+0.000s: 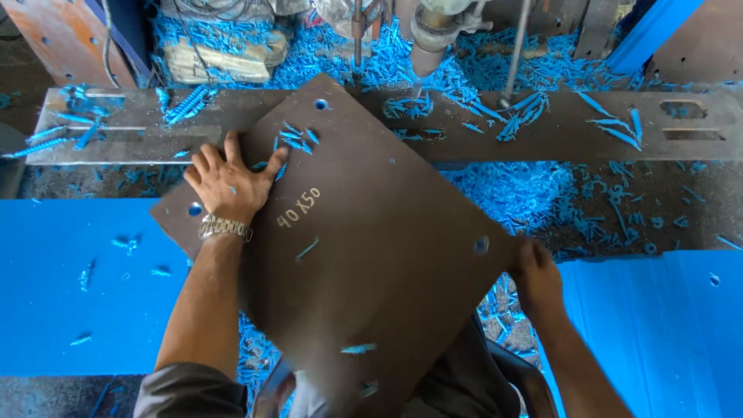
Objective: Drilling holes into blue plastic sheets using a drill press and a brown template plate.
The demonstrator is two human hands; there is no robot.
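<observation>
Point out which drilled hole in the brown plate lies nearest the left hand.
The hole at the brown plate's left corner, just beside the left hand. The top-corner hole and right-corner hole lie farther away.

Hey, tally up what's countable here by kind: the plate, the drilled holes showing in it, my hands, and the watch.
Brown square plate: 1
Holes visible in plate: 3
hands, left hand and right hand: 2
Wristwatch: 1
Total: 7

Brown drilled plate (371,232), tilted diamond-wise
</observation>
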